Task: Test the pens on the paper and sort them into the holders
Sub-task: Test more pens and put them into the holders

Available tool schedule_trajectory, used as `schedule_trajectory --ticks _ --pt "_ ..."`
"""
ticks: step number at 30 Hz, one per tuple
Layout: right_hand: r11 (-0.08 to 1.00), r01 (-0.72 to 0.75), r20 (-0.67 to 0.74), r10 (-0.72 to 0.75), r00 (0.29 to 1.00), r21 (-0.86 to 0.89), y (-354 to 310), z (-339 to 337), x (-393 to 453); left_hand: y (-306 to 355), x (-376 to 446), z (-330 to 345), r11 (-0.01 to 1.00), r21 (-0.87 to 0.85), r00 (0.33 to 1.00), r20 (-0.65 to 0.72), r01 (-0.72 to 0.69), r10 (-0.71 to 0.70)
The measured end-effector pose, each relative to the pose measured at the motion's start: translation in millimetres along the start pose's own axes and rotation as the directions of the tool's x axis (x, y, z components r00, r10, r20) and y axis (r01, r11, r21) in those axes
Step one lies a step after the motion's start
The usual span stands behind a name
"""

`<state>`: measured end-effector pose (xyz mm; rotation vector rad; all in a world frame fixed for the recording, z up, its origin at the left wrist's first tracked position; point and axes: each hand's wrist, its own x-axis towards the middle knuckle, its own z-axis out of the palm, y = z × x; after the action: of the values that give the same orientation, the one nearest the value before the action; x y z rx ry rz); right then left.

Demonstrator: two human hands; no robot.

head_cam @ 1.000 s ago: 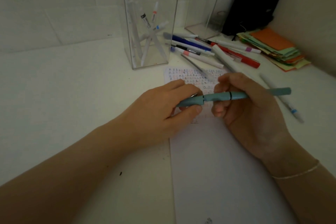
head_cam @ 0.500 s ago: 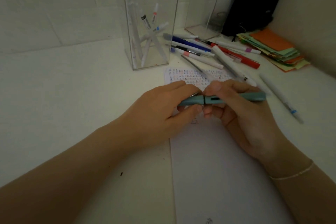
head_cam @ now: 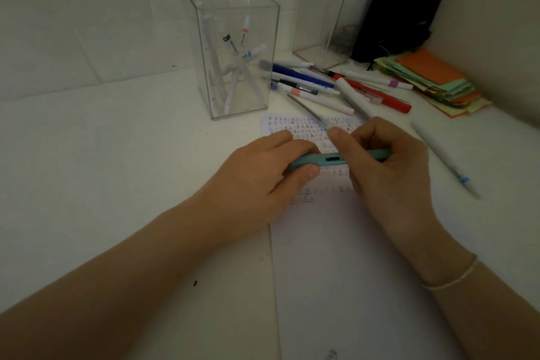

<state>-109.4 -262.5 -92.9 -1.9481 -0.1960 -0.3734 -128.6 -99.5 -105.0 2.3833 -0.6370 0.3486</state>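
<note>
A teal pen point(head_cam: 330, 160) lies level between both hands above the white paper point(head_cam: 350, 257). My left hand point(head_cam: 263, 178) pinches its capped left end between thumb and fingers. My right hand point(head_cam: 385, 166) grips the barrel on the right, thumb stretched along the top. The paper's far part carries rows of small test marks. A clear holder point(head_cam: 233, 67) at the back centre holds several white pens. A second clear holder point(head_cam: 324, 23) stands further right. A pile of loose pens point(head_cam: 330, 86) lies between them.
A single white pen with a blue band point(head_cam: 447, 159) lies on the table to the right of my right hand. Stacked coloured paper sheets point(head_cam: 432, 82) sit at the back right, in front of a black object point(head_cam: 400, 6). White walls close the corner.
My right hand has slid left along the pen toward my left hand, and the two pen parts have closed together. Less of the pen's right end sticks out.
</note>
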Motion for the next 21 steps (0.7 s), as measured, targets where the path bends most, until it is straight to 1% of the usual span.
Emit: schedule_trajectory --ticks 3,6,8,10,11,13,15,18,21 --pt "0.986 -0.104 0.125 0.088 0.988 0.127 -6 -4 4 -6 5 -4 0.998 0.064 0.999 -0.033 -0.024 0.027" --pt "0.979 -0.118 0.245 0.075 0.967 0.169 -21 -12 5 -7 5 -9 0.994 0.108 0.995 -0.094 -0.028 0.038" --pt "0.986 -0.092 0.289 0.049 0.956 0.136 -34 -26 2 2 2 -10 0.992 0.123 0.989 -0.139 -0.030 0.048" --pt "1.000 -0.016 0.291 0.010 0.957 0.016 -47 -52 -2 22 4 -7 0.994 0.100 0.987 -0.150 -0.042 0.057" --pt "0.998 0.027 0.280 -0.012 0.960 -0.050 -52 -69 -5 36 7 -5 0.995 0.083 0.989 -0.131 -0.053 0.063" --pt "0.986 0.085 0.227 -0.051 0.973 -0.142 -62 -109 -18 71 18 3 0.995 0.046 0.994 -0.069 -0.086 0.089" --pt "0.974 0.090 0.124 -0.065 0.990 -0.207 -66 -153 -38 113 31 16 0.989 0.002 0.989 -0.008 -0.149 0.149" --pt "0.927 0.034 -0.064 -0.062 0.996 -0.375 -64 -216 -81 175 43 51 0.973 0.000 0.970 0.077 -0.232 0.231" --pt "0.840 -0.098 -0.243 -0.042 0.969 -0.533 -63 -275 -134 221 42 99 0.959 -0.025 0.938 0.203 -0.283 0.282"
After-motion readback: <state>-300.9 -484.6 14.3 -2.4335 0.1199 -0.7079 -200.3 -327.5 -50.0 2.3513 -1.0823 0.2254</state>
